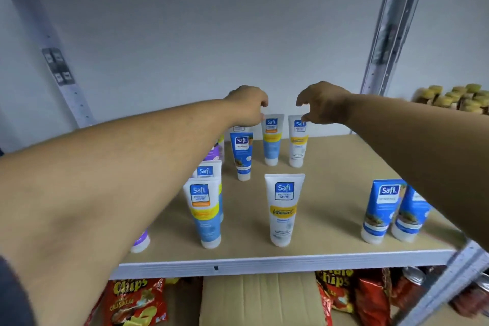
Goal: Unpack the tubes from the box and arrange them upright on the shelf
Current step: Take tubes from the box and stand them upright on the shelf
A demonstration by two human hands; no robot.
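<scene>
Shelf board (pixel 330 167): tan surface, grey metal front rail, tubes standing cap-down on it.

At 8 o'clock of the board, a purple-and-white tube (pixel 141 242) stands mostly hidden behind the left forearm. Just beside it, toward 7 o'clock, a white-and-blue Safi Perfect White tube (pixel 206 210) stands upright, with a second like tube (pixel 207 171) close behind it.

Left hand (pixel 247 106): reached to the back row at 11 o'clock, fingers curled. The fingertips sit at the top edge of the rear blue-bodied Perfect White tube (pixel 272 139); whether they pinch it or only touch it cannot be told. Below the hand, a blue Safi tube (pixel 243 155) stands upright, another tube (pixel 238 128) largely hidden behind it.

Centre front, 6 o'clock: a white Safi Perfect White Vitamin C tube (pixel 283 209), upright and apart from the others.

Right hand (pixel 321 104): at 12 o'clock, thumb and forefinger spread in an open pinch, thumb tip at the top corner of the rear white Vitamin C tube (pixel 298 140). No closed grip visible.

At 4 o'clock, two blue Safi tubes (pixel 382 209) lean slightly, touching one another.

Right upright post (pixel 391 24): grey metal. Lower shelf: red chips bags (pixel 135 302) and a cardboard box (pixel 262 299). Far right: yellow-lidded jars (pixel 455 99).
</scene>
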